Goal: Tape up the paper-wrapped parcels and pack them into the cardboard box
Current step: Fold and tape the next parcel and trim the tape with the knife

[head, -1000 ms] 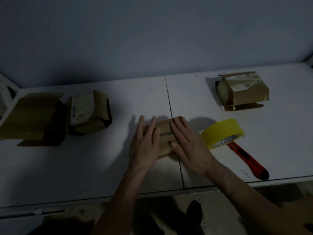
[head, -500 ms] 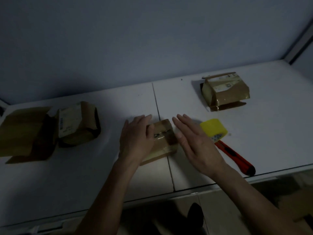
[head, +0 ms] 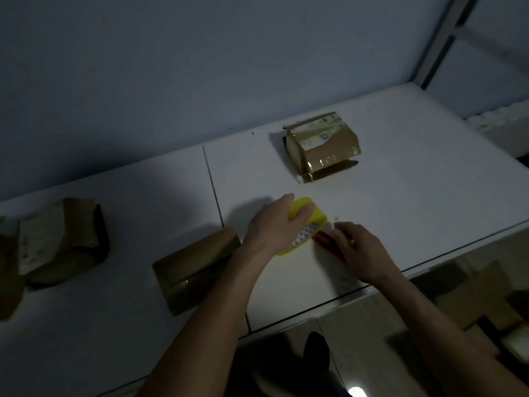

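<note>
My left hand (head: 272,224) grips the yellow tape roll (head: 307,222) from above, just right of the table's seam. My right hand (head: 359,250) sits to its right with curled fingers, over the red utility knife (head: 325,242). Whether it holds the knife is unclear. A brown paper-wrapped parcel (head: 197,265) with shiny tape on it lies on the table to the left of my left forearm, with no hand on it. A second parcel (head: 63,242) with a white label lies at the far left. Beside it, the cardboard box (head: 7,270) is cut off by the frame edge.
A third taped parcel (head: 323,147) with a label stands at the back right of the white table (head: 400,181). A wall runs behind the table, and a metal shelf frame (head: 440,44) rises at the right. The table's front edge runs just below my wrists.
Both hands left the middle parcel and moved right. My left hand took hold of the tape roll and my right hand dropped over the knife. My view swung to the right.
</note>
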